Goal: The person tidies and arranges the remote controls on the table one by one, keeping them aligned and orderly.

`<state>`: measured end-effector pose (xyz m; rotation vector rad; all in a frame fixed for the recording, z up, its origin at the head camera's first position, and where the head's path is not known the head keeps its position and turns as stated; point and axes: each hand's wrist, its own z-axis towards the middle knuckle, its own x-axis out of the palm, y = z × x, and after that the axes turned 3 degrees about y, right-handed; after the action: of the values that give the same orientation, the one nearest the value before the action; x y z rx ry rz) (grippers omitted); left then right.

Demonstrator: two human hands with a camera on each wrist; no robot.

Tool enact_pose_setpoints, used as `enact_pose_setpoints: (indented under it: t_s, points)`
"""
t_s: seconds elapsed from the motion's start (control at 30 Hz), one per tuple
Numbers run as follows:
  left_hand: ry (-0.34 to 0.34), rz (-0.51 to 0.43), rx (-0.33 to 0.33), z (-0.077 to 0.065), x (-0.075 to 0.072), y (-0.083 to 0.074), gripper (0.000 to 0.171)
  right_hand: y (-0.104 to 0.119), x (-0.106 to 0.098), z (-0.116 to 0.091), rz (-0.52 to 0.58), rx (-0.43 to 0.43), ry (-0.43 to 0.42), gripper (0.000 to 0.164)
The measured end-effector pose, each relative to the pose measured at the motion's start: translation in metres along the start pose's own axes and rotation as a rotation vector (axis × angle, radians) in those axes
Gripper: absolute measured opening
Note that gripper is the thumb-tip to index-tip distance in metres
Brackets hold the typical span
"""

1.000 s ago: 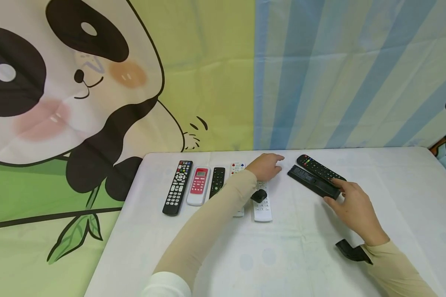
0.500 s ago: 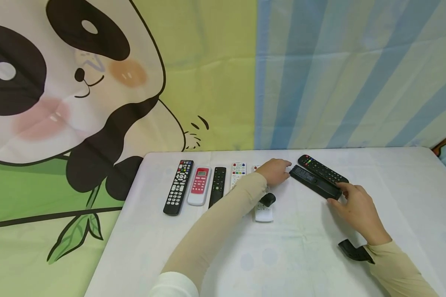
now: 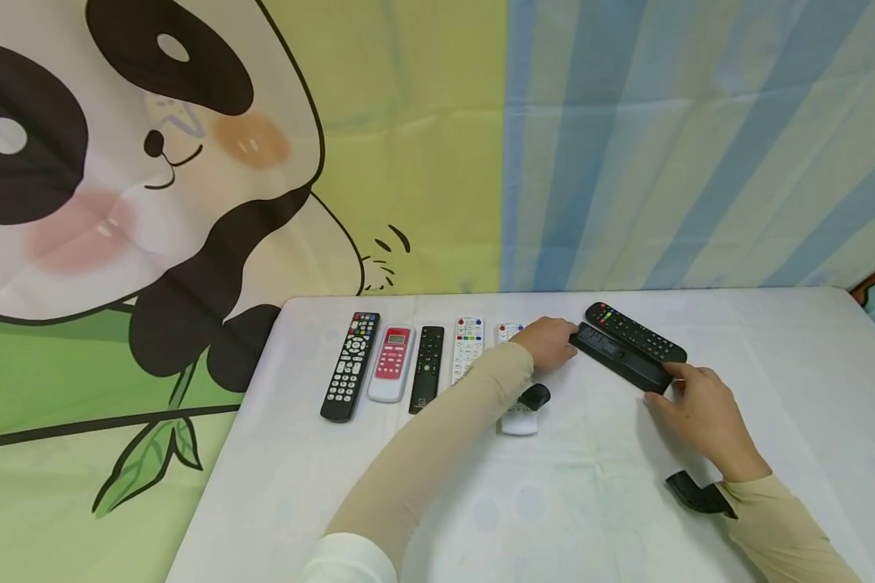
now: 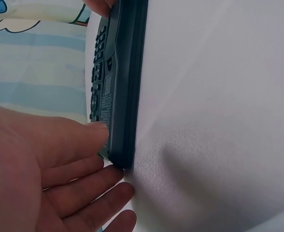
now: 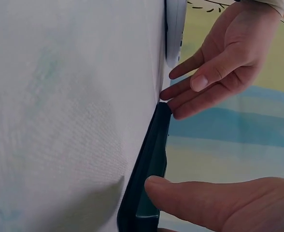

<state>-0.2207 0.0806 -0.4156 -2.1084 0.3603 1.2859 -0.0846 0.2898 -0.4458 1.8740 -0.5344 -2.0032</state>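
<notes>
A black remote control (image 3: 620, 356), label and battery cover facing up, lies diagonally on the white table. My right hand (image 3: 707, 417) pinches its near right end; in the right wrist view the thumb (image 5: 190, 195) presses along its side. At the other end my left hand (image 3: 547, 343) touches the tip with mostly straight fingers. In the left wrist view that thumb (image 4: 86, 137) lies over the end, and the other fingers reach past it. A second black remote (image 3: 634, 330), buttons up, rests alongside on the far side.
Left of the hands stand several remotes in a row: a black one (image 3: 350, 367), a red-and-white one (image 3: 391, 364), a slim black one (image 3: 427, 368) and two white ones (image 3: 469, 344) (image 3: 519, 421), partly hidden by my left arm. A printed cloth (image 3: 408, 146) hangs behind the table.
My left hand has moved right and slightly nearer, from above the white remotes to the face-down black remote's left end. My right hand keeps its hold there with hardly any shift.
</notes>
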Motion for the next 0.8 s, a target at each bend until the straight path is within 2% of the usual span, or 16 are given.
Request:
enact_pose_setpoints:
  t_s: [0.37, 0.57, 0.8]
  points:
    - [-0.016, 0.051, -0.007, 0.0017, 0.0026, -0.0023, 0.042, -0.0021, 0.001, 0.0019, -0.01, 0.036, 0.039, 0.054]
    - [-0.032, 0.045, -0.013, -0.0003, 0.0018, -0.0047, 0.041, -0.0001, 0.0, 0.0031, -0.002, 0.065, 0.041, 0.051]
    - [-0.064, 0.029, -0.015, -0.0008, 0.0003, -0.0059, 0.039, 0.0007, 0.0003, 0.004, 0.02, 0.048, 0.052, 0.051]
